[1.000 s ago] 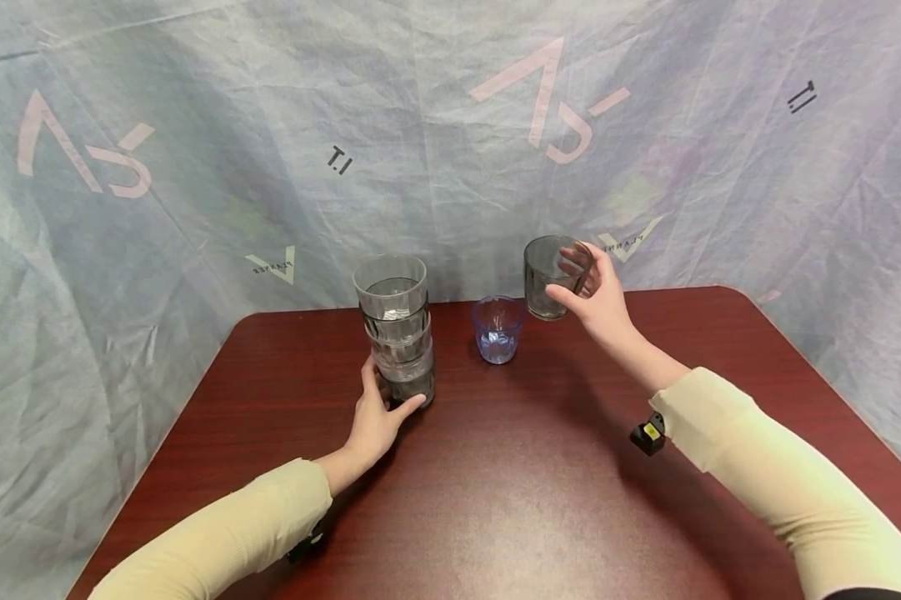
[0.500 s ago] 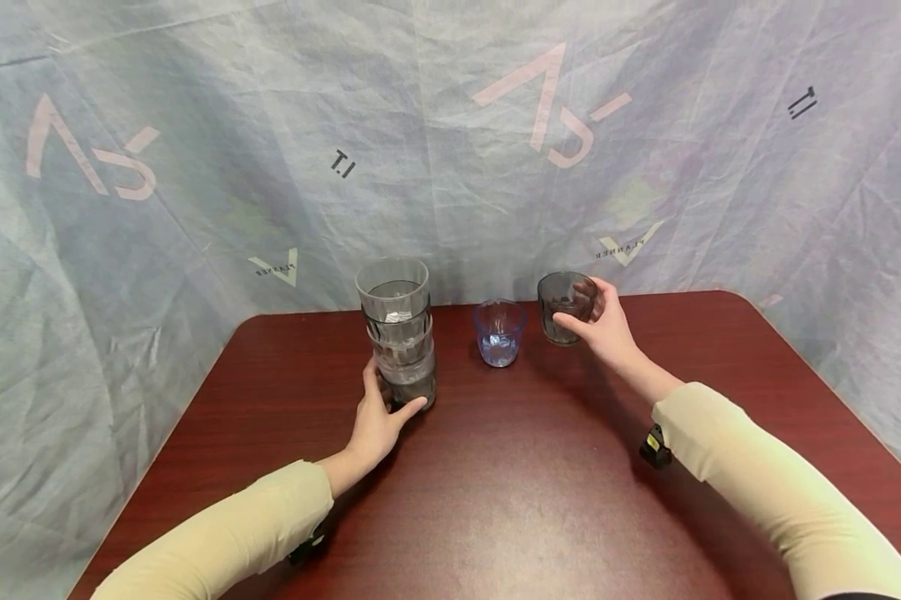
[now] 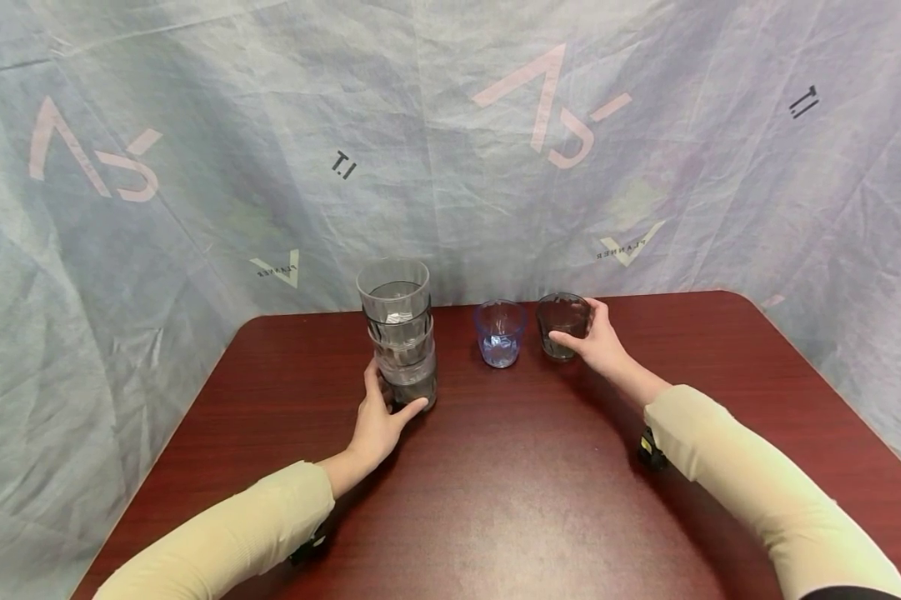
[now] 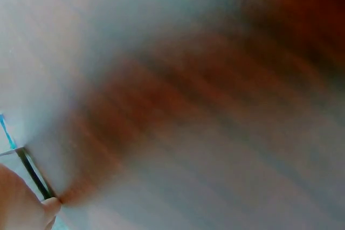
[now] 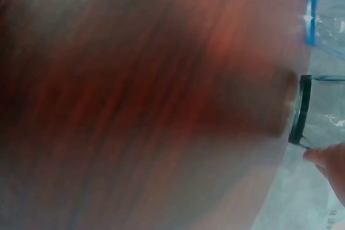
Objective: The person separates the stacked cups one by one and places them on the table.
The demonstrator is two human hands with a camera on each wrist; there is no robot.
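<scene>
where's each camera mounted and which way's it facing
Head: on the head, facing forward and down at the table, tumbler stack and backdrop; left hand, right hand and sleeves show.
Left wrist: worn there, facing the blurred table and tumbler stack; part of the left hand shows.
Right wrist: worn there, facing the blurred table; part of the right hand shows.
Head and right wrist share: blue tumbler, gray tumbler.

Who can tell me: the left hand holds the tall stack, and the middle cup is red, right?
Not red: the middle cup is blue, as the head view shows. The left hand does hold the tall stack.
</scene>
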